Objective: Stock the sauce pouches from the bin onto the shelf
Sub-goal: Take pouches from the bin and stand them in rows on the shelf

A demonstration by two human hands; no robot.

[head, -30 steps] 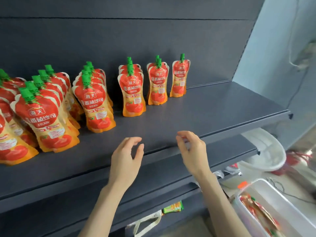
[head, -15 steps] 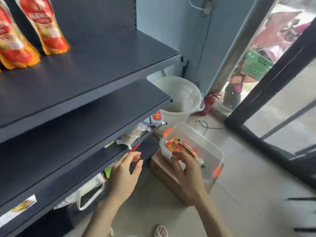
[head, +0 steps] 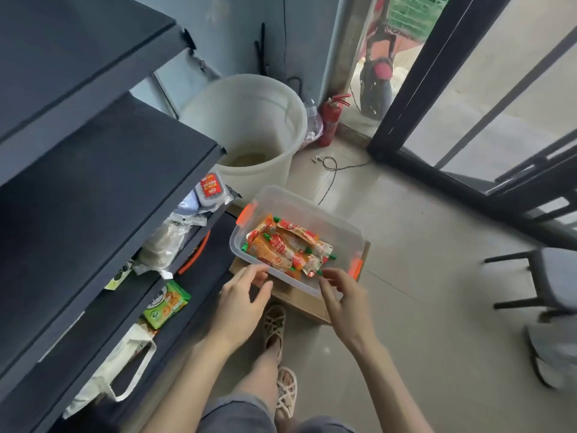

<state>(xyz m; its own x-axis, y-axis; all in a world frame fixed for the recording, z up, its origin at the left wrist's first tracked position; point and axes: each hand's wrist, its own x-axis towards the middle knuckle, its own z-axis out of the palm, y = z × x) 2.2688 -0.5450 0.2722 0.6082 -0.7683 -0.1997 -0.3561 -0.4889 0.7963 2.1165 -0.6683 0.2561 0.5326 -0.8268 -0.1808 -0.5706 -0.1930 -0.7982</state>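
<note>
The pouches [head: 284, 248] are lying in a loose heap, red and orange with green caps, inside the clear bin [head: 315, 210], crowding its near side. The bin is sitting on a brown box [head: 299, 300] on the floor. Both hands are hovering at the bin's near rim: the left hand [head: 242, 303] at its 7 o'clock corner, the right hand [head: 345, 300] at 5 o'clock. Each is holding nothing, its fingers loosely bent and apart from the thumb; whether the fingertips are touching the rim I cannot tell. At 9 o'clock from the bin, the dark shelf [head: 93, 189] is rising in tiers. A white bucket [head: 249, 120] is standing at 11 o'clock, a red extinguisher [head: 329, 121] at 12, a stool [head: 549, 276] at 3.
</note>
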